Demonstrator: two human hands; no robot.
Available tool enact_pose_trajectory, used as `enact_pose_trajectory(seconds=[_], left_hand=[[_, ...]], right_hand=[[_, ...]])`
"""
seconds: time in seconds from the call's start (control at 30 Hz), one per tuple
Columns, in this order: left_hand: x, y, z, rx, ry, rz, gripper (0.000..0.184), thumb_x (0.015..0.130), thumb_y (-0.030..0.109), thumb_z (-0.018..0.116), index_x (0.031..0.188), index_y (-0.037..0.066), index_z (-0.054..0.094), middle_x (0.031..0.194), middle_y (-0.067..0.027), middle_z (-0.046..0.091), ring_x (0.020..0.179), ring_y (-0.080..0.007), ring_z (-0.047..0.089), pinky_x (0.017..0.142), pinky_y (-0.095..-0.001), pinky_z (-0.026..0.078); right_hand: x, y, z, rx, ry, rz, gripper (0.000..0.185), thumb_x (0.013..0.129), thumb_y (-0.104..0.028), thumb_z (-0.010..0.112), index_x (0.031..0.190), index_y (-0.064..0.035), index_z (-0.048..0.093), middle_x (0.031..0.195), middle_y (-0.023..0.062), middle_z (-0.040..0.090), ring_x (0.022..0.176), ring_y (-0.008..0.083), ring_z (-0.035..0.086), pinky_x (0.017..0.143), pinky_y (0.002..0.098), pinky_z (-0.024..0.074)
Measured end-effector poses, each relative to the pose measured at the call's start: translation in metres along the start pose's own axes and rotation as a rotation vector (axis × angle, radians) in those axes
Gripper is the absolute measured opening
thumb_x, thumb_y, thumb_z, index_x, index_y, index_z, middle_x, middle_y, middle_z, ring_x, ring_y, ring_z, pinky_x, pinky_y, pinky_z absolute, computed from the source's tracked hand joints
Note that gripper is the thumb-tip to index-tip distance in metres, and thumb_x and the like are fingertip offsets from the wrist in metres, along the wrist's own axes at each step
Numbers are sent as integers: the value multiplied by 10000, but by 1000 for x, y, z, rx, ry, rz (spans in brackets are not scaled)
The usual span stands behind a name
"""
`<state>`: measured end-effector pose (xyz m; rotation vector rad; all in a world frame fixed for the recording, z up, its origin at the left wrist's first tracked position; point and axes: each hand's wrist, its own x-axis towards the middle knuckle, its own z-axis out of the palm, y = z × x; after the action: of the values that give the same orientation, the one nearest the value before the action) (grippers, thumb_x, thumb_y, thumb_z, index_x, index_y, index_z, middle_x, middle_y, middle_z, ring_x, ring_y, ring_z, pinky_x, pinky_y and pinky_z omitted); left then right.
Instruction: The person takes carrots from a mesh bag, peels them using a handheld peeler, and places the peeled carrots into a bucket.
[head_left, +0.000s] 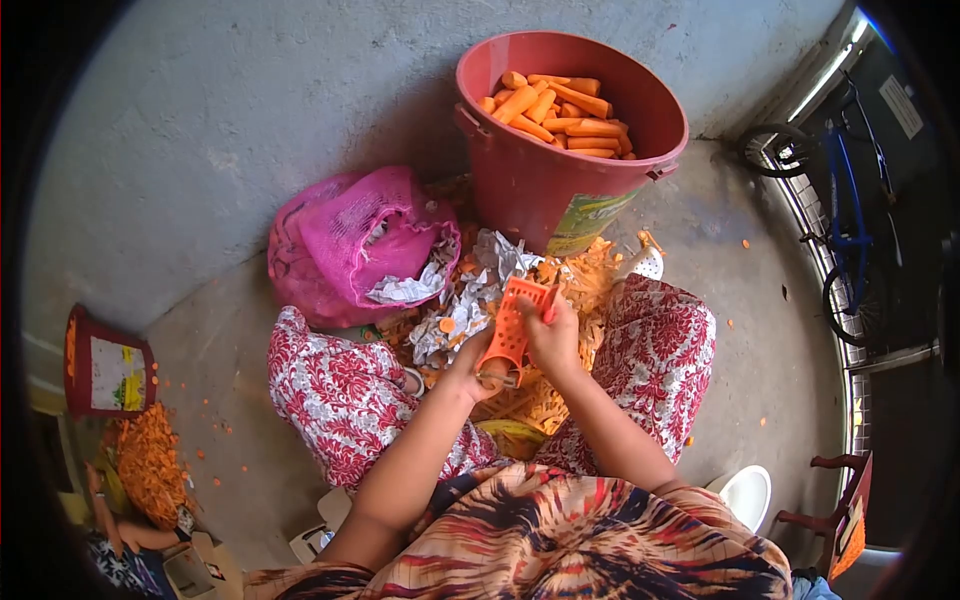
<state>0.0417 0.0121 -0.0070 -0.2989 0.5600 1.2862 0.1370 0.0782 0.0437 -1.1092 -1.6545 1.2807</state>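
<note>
Between my knees, both hands are closed around an orange plastic grater-like tool [514, 322] with rows of holes. My left hand [470, 372] grips its lower end, where a dull metal strip [497, 380] shows. My right hand [553, 338] is closed at its right side, on a red plastic piece [550, 304]; whether this is joined to the tool, I cannot tell. Orange carrot peelings [540, 402] are heaped below my hands. Crumpled printed paper [468, 310] lies just beyond them.
A large red bucket [560, 195] of peeled carrots [570, 115] stands ahead, beside a pink mesh sack [345, 245]. Far left are another red bucket [108, 362], more peelings [150, 465] and another person's arm [105, 510]. A bicycle [850, 210] stands at right.
</note>
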Motion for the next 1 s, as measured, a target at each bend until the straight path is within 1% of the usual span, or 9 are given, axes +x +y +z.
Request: enact_pose_trajectory(seconds=[0.13, 0.2, 0.33, 0.4, 0.5, 0.6, 0.73, 0.83, 1.0], left_hand=[[-5, -4, 5, 10, -60, 29, 265, 850, 253, 408, 998, 52, 498, 848, -56, 579, 719, -155, 572, 581, -283, 474], [-2, 0, -7, 105, -282, -91, 288, 856, 299, 382, 995, 75, 498, 832, -58, 565, 695, -165, 551, 532, -285, 438], [-15, -2, -2, 166, -405, -225, 346, 866, 379, 334, 1042, 105, 450, 806, -57, 474, 694, -147, 460, 503, -252, 367], [-15, -3, -7, 194, -399, -236, 360, 860, 383, 354, 1077, 102, 411, 799, -54, 416, 712, -141, 417, 516, -254, 377], [-14, 0, -6, 163, -412, -243, 360, 851, 378, 380, 1075, 99, 417, 804, -57, 429, 706, -145, 431, 504, -251, 384], [-9, 1, -6, 144, -350, -160, 360, 841, 367, 407, 1059, 82, 433, 811, -64, 454, 687, -150, 442, 490, -252, 392], [2, 5, -11, 162, -187, -29, 345, 832, 350, 434, 1018, 65, 487, 852, -78, 568, 692, -156, 531, 520, -286, 453], [4, 2, -6, 78, -91, 78, 299, 840, 326, 430, 977, 75, 518, 866, -43, 591, 767, -154, 590, 611, -293, 500], [-1, -1, -1, 81, -40, 52, 298, 849, 322, 414, 979, 70, 507, 836, -38, 573, 725, -153, 570, 575, -281, 484]], right_hand=[[-3, -4, -2, -101, -9, -67, 102, 798, -113, 542, 823, -14, 544, 633, 1, 533, 576, 61, 479, 520, 219, 404], [1, 0, -3, -174, 29, -136, 105, 797, -118, 544, 816, -14, 544, 620, 9, 530, 573, 63, 480, 522, 226, 406], [55, 16, -39, -114, 350, 1, 172, 795, -131, 542, 691, -14, 474, 558, 89, 508, 488, 136, 431, 473, 292, 382], [90, 56, -66, -287, 550, -191, 222, 808, -162, 532, 663, -15, 450, 539, 84, 486, 468, 156, 394, 458, 304, 362], [100, 58, -83, -171, 628, -182, 183, 815, -159, 526, 714, -13, 481, 567, 77, 502, 491, 150, 452, 473, 292, 377], [67, 14, -54, 29, 391, 8, 108, 811, -121, 527, 778, -20, 510, 632, 43, 532, 529, 114, 475, 506, 247, 394], [16, -6, -17, 87, 54, -19, 100, 798, -85, 535, 875, -22, 535, 698, 25, 560, 589, 67, 479, 520, 215, 409], [-2, -11, -2, -28, -11, 15, 102, 784, -91, 550, 808, 2, 514, 648, 54, 560, 560, 75, 484, 499, 242, 412], [-3, 1, 0, -106, -17, -75, 120, 790, -108, 543, 851, -5, 530, 635, 36, 542, 564, 79, 486, 516, 239, 412]])
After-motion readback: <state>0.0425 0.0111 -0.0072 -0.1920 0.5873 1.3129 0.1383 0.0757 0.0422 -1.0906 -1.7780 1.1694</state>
